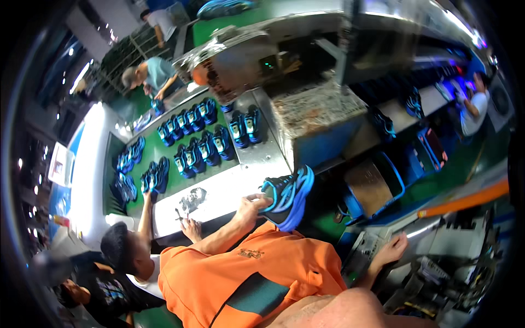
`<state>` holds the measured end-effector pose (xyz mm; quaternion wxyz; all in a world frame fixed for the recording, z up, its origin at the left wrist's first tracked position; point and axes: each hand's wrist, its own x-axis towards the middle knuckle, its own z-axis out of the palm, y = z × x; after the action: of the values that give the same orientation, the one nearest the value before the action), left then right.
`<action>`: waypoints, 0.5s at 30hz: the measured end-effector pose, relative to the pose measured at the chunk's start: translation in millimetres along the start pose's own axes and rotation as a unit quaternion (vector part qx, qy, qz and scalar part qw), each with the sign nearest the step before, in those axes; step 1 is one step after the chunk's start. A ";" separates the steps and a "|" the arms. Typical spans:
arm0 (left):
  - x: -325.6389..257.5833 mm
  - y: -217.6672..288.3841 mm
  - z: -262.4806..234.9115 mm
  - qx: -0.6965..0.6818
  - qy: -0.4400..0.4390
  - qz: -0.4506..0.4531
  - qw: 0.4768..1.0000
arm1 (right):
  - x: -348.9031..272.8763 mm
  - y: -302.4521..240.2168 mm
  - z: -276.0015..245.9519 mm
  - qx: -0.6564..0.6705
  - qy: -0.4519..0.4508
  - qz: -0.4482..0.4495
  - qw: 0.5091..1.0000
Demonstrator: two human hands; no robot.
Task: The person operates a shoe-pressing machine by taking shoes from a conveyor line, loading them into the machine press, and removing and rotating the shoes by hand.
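My left hand (252,210) grips a black and blue sneaker (289,198) by its collar, fingers closed on the edge of the opening. The shoe hangs in front of my chest, tilted, with its thick blue sole turned to the right. My right hand (391,249) is lowered at my right side, near a grey machine part (358,249). Its fingers are loosely stretched and nothing shows in them. Just beyond the held shoe, a pair of similar sneakers (244,127) stands on a metal plate.
Paired sneakers (188,156) stand in rows on a green conveyor (169,145). Close on my left, a co-worker (123,249) reaches to the white ledge (224,194). Ahead is a boxy machine (320,117). To the right are a chair (369,188) and another shoe line (402,117).
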<state>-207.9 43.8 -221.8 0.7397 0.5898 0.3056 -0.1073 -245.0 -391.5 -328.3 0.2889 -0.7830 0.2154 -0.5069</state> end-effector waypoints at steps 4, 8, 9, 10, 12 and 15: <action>48.9 27.5 -63.2 -0.081 0.071 0.014 0.994 | 113.3 -174.3 98.9 0.139 -0.113 -0.167 0.970; 116.6 65.0 -124.6 -0.163 0.147 0.075 0.973 | 172.9 -355.3 210.7 0.221 -0.201 -0.358 0.885; 139.8 75.9 -143.1 -0.189 0.163 0.084 0.965 | 181.7 -403.8 231.3 0.223 -0.210 -0.428 0.850; 166.6 80.4 -166.4 -0.183 0.185 0.114 0.959 | 182.7 -447.3 263.4 0.234 -0.246 -0.444 0.829; 229.4 90.3 -206.2 -0.160 0.231 0.163 0.946 | 181.4 -524.5 335.3 0.242 -0.283 -0.513 0.773; 312.4 134.7 -236.4 -0.165 0.265 0.186 0.932 | 168.2 -625.3 432.6 0.204 -0.220 -0.684 0.665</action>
<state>32.0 366.4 -321.6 0.7254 0.5126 0.3889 0.2445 246.2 66.7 65.8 0.0526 -0.7209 -0.5589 -0.4064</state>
